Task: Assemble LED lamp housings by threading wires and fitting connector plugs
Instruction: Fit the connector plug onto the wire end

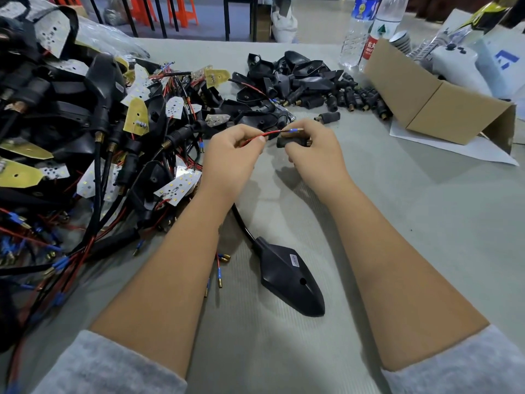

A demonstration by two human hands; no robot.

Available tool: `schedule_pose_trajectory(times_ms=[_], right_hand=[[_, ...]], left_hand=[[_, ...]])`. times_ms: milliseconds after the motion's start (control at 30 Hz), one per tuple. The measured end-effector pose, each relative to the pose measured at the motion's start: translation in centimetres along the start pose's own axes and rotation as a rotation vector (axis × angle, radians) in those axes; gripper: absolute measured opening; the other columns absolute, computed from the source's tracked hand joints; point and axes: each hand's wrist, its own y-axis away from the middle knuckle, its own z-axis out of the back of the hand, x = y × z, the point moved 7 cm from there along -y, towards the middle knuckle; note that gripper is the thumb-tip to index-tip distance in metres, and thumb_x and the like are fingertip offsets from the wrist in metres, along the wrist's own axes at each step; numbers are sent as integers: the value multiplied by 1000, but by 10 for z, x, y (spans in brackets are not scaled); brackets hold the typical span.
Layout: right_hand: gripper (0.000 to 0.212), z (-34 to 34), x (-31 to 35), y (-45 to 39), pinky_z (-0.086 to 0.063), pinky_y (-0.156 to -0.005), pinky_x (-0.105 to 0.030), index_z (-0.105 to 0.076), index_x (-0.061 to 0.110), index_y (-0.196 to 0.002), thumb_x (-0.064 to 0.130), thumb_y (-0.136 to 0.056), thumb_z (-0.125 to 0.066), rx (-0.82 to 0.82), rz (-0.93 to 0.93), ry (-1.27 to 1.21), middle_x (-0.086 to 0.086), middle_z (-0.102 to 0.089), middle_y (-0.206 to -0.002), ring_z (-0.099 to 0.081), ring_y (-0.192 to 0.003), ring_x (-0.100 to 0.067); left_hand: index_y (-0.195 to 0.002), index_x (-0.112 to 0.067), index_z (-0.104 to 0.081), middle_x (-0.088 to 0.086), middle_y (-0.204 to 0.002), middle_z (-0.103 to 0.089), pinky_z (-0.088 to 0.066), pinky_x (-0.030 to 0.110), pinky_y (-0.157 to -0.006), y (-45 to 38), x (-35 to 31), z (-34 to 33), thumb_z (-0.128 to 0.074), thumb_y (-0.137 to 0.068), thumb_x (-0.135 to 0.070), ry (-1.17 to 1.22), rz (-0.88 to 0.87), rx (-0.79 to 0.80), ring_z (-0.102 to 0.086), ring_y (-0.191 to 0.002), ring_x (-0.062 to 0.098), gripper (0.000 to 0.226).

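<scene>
Head view shows the red wire (257,137) lying left-to-right above the worktop (397,211), its blue-sleeved tip just over the black plug (285,142), left hand (231,155) fingers pinched shut on the wire, right hand (315,150) fingers closed round plug and tip.

We see a grey table (426,223) filling most of the view, its far edge running across the top. Beyond that edge lies a blue-grey floor (204,18). On the floor past the table's far left corner stand orange plastic stools (181,9) among black metal legs (159,15). Straight past the far edge a white sack (284,24) leans on the floor. Light falls evenly and softly on the table.
</scene>
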Motion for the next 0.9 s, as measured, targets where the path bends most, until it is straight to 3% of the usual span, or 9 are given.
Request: schedule_pose_trajectory(times_ms=[133,267,367,467,633,767,900], right_hand=[[34,-1,-3,2,-38,-52,-19,-67,24,-79,-6,-79,-49,26,-107,-163,6,-56,-65,-48,-58,-10],[22,-2,-7,2,-38,-49,-19,-69,20,-75,7,-88,-57,64,-152,-309,6,-60,-68,-50,-56,-9],[16,0,-9,1,-38,-53,-20,-67,21,-75,18,-91,-65,52,-142,-271,4,-60,-71,-49,-57,-7],[14,1,-10,1,-39,-55,-20,-68,19,-77,17,-90,-67,59,-136,-280,-1,-58,-73,-49,-59,-7],[13,-1,-9,2,-39,-55,-17,-69,16,-81,9,-91,-65,102,-127,-345,1,-59,-70,-48,-62,-8],[15,-1,-8,2,-38,-53,-16,-69,16,-82,3,-89,-65,90,-114,-319,2,-54,-62,-46,-58,-8],[17,-3,-8,3,-39,-54,-15,-70,19,-78,4,-87,-68,104,-99,-261,1,-58,-65,-46,-60,-9]], left_hand=[[-79,-27,-68,-11,-67,-59,-37,10,-54,2,-2,-1,-61,-90,-13,-146,-29,-4,-47,-54,-4,19],[-89,-19,-71,-4,-86,-64,-39,14,-65,5,-9,1,-59,-90,-15,-306,-110,-49,-54,-75,3,13],[-84,-23,-68,-6,-79,-64,-42,16,-65,7,-12,2,-59,-91,-15,-240,-109,-56,-53,-70,2,14],[-79,-25,-66,-2,-76,-69,-50,30,-71,7,-6,1,-57,-92,-12,-104,-29,-27,-59,-68,13,20],[-80,-26,-65,-13,-69,-70,-44,10,-58,4,-1,0,-53,-96,-12,4,38,-26,-57,-59,-3,24],[-82,-23,-59,0,-82,-73,-44,11,-58,3,-1,3,-49,-98,-12,58,55,-71,-61,-61,-2,22],[-85,-24,-52,7,-92,-70,-50,27,-73,3,0,7,-48,-98,-14,38,66,-120,-60,-72,9,17]])
